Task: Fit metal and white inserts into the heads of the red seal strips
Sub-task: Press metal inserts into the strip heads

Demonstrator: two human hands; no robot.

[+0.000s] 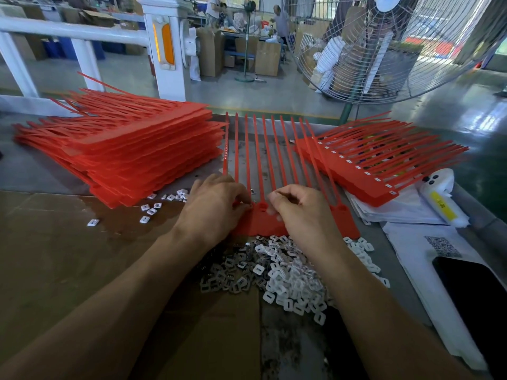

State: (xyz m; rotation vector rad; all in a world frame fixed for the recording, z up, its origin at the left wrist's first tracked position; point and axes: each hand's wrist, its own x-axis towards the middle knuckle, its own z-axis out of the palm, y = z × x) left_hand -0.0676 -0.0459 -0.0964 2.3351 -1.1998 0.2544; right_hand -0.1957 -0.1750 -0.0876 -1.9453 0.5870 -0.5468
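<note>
The sheet of joined red seal strips [274, 171] lay at mid-counter, its tails running away from the person toward the far edge and its row of heads [260, 218] nearest the hands. The left hand [216, 204] pinched a small insert against a head near the sheet's left end. The right hand [299, 209], fingers curled, pressed on the adjoining heads. The loose metal inserts [230, 272] and white inserts [296, 278] lay piled just behind both wrists, toward the near edge.

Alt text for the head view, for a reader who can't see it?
Both hands, left and right, work at the heads of a red seal strip sheet on a table, with loose inserts heaped just below. A tall red stack lies left, a smaller stack right.
</note>
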